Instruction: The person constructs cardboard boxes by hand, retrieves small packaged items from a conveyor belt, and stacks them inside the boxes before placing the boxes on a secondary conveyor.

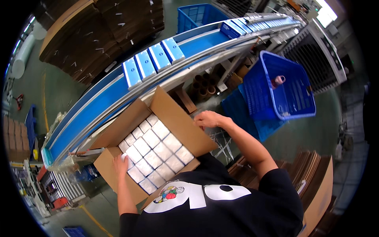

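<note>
An open brown carton (177,118) stands tilted before me, packed with rows of small white wrapped packs (151,139). My left hand (120,164) lies against the carton's left flap, fingers stretched out and thumb apart, at the edge of the packs. At the outer edge of the raised right flap, my right hand (209,119) has its fingers curled in on the cardboard; its fingertips are partly hidden.
Behind the carton a blue conveyor (100,100) curves past, carrying blue-and-white boxes (145,63). A blue basket (256,93) stands right, with another blue crate (195,17) beyond the conveyor. Flattened cardboard (316,170) stacks at lower right; brown stacks (102,39) rise at back left.
</note>
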The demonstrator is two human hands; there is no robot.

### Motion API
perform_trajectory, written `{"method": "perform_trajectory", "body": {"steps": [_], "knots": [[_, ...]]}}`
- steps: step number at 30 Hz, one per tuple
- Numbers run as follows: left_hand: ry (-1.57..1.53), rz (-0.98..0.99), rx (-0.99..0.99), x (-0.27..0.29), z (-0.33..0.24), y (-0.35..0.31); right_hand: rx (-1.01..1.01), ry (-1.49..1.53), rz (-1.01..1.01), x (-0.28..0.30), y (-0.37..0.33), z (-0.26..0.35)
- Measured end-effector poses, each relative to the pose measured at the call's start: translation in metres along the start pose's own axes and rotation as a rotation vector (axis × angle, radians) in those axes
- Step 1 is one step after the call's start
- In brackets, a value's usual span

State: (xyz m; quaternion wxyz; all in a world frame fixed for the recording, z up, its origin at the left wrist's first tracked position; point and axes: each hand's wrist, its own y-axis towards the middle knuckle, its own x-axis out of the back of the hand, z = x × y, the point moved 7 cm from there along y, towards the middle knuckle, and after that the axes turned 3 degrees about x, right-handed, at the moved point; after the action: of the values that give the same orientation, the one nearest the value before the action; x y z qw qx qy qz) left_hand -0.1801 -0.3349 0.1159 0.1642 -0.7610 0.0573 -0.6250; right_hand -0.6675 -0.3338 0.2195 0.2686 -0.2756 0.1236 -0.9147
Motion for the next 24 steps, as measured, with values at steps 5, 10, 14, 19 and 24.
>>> {"method": "perform_trajectory", "body": {"steps": [5, 10, 14, 19, 24], "knots": [[-0.13, -0.158, 0.132, -0.002, -0.011, -0.011, 0.276, -0.275, -0.598, 0.209, -0.001, -0.052], [-0.71, -0.106, 0.031, 0.037, -0.07, -0.002, -0.323, -0.864, -1.132, 0.416, 0.011, -0.099], [-0.822, -0.061, -0.009, 0.156, -0.216, 0.027, -0.428, -0.91, -0.945, 0.445, 0.026, -0.119], [-0.995, -0.31, -0.091, 0.212, -0.245, 0.11, -0.397, -0.568, -0.651, 0.405, 0.084, -0.104], [-1.005, 0.116, 0.127, 0.169, -0.267, 0.164, -0.074, -0.583, -0.487, 0.259, 0.146, 0.012]]}}
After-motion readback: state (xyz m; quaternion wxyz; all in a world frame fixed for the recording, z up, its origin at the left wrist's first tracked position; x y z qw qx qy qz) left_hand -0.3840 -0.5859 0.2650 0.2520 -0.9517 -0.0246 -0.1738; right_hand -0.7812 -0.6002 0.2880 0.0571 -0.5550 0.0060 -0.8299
